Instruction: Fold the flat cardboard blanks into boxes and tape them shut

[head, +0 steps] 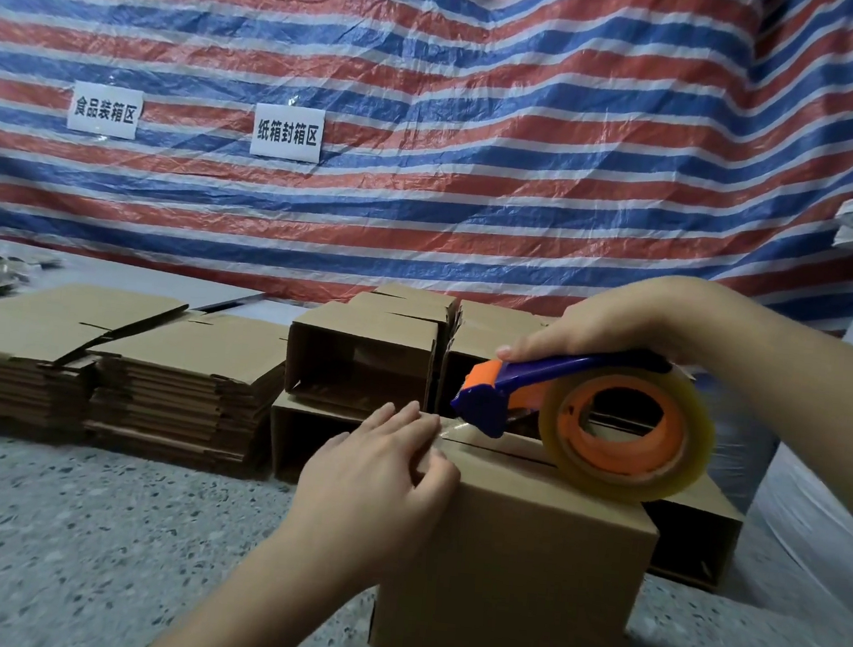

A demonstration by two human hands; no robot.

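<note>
Box [524,543] sits on floor directly below your hands, top seam running left-to-right, far edge to near right. Your left hand [375,468] rests flat on box's left top corner, fingers near straight, pinning tape end. Your right hand [615,324] grips tape dispenser [562,402] handle, roll riding over seam's right part (blade points left, toward left hand). Pull goes rightward along seam; right hand nearer undone stretch. Flat blanks [117,353] stacked well left.

Even soft light, wide-angle bowing, slight blur.
</note>
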